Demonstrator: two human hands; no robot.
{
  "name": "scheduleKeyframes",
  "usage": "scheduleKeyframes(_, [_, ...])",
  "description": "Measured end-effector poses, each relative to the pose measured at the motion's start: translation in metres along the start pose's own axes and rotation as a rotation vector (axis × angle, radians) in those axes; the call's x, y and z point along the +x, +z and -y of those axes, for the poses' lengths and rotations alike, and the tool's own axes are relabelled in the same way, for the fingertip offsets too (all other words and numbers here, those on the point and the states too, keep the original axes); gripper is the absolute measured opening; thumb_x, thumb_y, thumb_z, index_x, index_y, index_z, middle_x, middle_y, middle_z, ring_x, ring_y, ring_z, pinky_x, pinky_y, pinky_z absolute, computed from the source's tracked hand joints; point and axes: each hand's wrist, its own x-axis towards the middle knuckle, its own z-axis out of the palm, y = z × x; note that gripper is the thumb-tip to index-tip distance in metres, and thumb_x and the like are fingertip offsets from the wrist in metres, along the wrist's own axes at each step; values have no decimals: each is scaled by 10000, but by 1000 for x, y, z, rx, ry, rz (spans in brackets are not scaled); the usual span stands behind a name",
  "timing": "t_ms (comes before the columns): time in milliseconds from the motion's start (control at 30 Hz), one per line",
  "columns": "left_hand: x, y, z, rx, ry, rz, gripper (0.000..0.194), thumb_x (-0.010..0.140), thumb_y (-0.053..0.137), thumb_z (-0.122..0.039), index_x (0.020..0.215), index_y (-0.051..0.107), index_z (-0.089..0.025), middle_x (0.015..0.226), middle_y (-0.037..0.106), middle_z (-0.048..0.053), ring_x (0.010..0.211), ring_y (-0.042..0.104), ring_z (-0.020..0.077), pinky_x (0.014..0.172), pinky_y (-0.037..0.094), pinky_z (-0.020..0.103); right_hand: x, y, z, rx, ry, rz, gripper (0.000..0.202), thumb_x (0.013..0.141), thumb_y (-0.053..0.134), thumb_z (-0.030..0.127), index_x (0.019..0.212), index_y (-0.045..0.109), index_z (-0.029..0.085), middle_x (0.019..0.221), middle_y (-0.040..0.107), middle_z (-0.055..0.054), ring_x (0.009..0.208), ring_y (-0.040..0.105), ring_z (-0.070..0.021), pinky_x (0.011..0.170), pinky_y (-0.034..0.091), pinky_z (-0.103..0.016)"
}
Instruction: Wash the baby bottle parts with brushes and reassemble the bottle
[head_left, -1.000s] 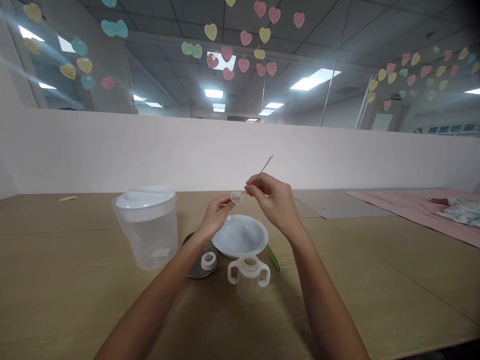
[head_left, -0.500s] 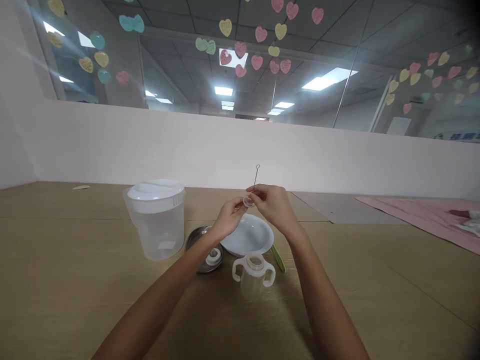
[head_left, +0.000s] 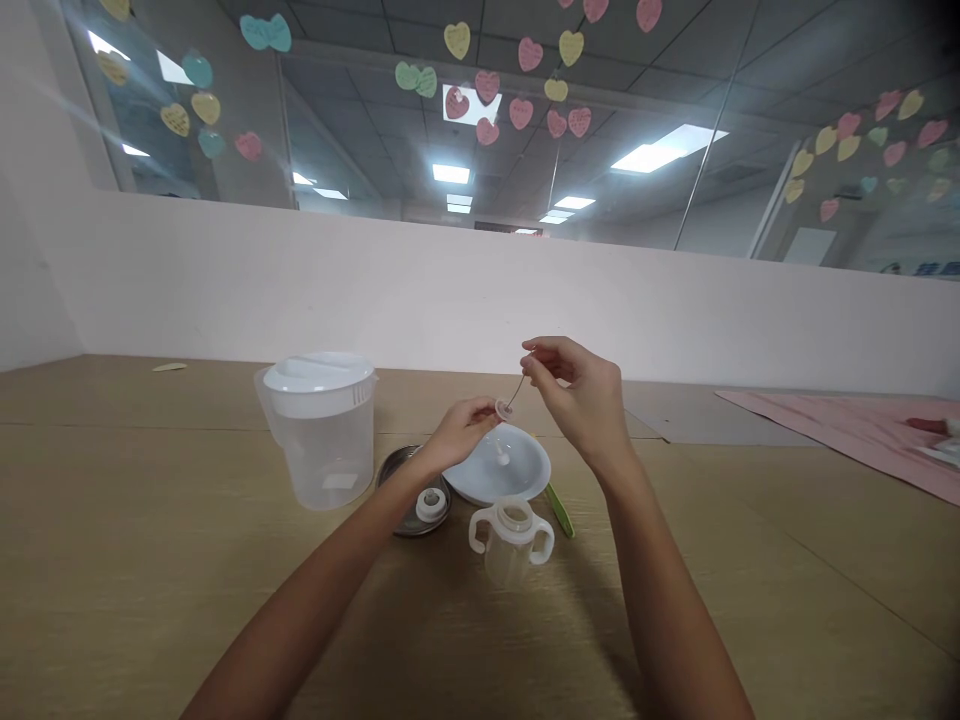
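My left hand [head_left: 465,432] pinches a small clear round piece [head_left: 504,409] above the white bowl [head_left: 457,482]. The fingers of my right hand [head_left: 581,385] are closed on a thin wire cleaning brush [head_left: 517,388], near its upper end. Its lower end reaches the clear piece; I cannot tell how deep it goes in. Inside the bowl a small white piece [head_left: 503,459] shows. In front of the bowl stands a baby bottle [head_left: 510,550] with two handles and no cap. A white ring cap [head_left: 430,505] rests in a metal dish [head_left: 401,525], partly behind my left forearm.
A lidded clear plastic bucket [head_left: 330,440] stands left of the dish. A green handle [head_left: 559,510] lies right of the bowl. On the far right is a pink cloth [head_left: 825,430] with a red and white item. A white wall [head_left: 420,290] rises behind the table.
My right hand has moved up and right, away from my left hand, and the wire brush leans more. The small white piece in the bowl is now visible. The view has shifted slightly.
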Motion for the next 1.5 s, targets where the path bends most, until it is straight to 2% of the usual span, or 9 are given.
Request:
scheduleKeyframes(100, [-4, 0, -6, -38, -47, 34, 268, 779, 573, -385, 801, 627, -124, 821, 626, 58, 796, 553, 167, 730, 418, 270, -1, 0, 0, 16, 2, -17, 117, 782, 543, 262, 824, 618, 183, 745, 661, -17, 636, 613, -128, 641, 509, -275])
scheduleKeyframes(233, [-7, 1, -16, -97, -87, 31, 269, 749, 619, -379, 816, 631, -119, 836, 632, 60, 796, 556, 166, 713, 413, 260, -4, 5, -2, -5, -3, 74, 67, 770, 532, 232, 755, 579, 188, 719, 654, -12, 615, 604, -128, 601, 482, -257])
scheduleKeyframes(333, [-7, -1, -24, -135, -54, 16, 284, 765, 607, -383, 860, 634, -117, 888, 640, 71, 853, 561, 178, 759, 413, 272, -6, 15, -3, -72, -8, 119, 61, 759, 513, 190, 733, 567, 197, 701, 650, -3, 628, 596, -134, 610, 456, -258])
scheduleKeyframes(533, [-6, 0, -35, -120, 50, -47, 277, 802, 573, -371, 914, 628, -123, 954, 643, 76, 943, 563, 201, 829, 419, 290, -6, 22, -2, -100, -50, 87, 74, 756, 518, 184, 725, 583, 201, 732, 658, -6, 696, 585, -149, 670, 441, -288])
scheduleKeyframes(700, [-8, 1, -42, 113, 164, -120, 258, 841, 513, -364, 934, 626, -151, 944, 653, 59, 894, 582, 173, 786, 440, 257, 2, 2, 0, 157, -31, -205, 75, 765, 570, 257, 735, 579, 189, 739, 647, -9, 675, 608, -135, 631, 485, -279])
scheduleKeyframes(867, [-9, -1, -48, 290, 209, -99, 256, 866, 475, -351, 933, 632, -160, 869, 670, 48, 822, 605, 157, 714, 455, 237, 9, -22, 2, 292, -2, -544, 153, 747, 624, 319, 737, 553, 184, 729, 622, -3, 644, 619, -133, 521, 486, -258])
scheduleKeyframes(1133, [-14, 1, -68, 287, 208, -8, 244, 871, 461, -321, 938, 632, -160, 852, 668, 40, 790, 603, 145, 681, 454, 234, 9, -38, 2, 293, -30, -655, 164, 737, 648, 319, 744, 545, 192, 710, 587, 22, 633, 614, -122, 513, 492, -259])
scheduleKeyframes(1300, [-16, -2, -68, 257, 141, 20, 225, 857, 471, -317, 851, 626, -154, 847, 648, 38, 799, 576, 147, 708, 443, 241, 4, -16, 10, 319, 7, -639, 199, 757, 622, 356, 742, 516, 188, 702, 569, 17, 585, 584, -112, 473, 466, -246])
scheduleKeyframes(1500, [-11, -8, -51, 117, 129, -22, 215, 853, 474, -302, 925, 602, -144, 928, 622, 58, 903, 555, 169, 813, 425, 276, -3, 18, 19, 295, 16, -583, 212, 805, 555, 396, 791, 478, 199, 758, 574, 2, 595, 587, -107, 472, 462, -229])
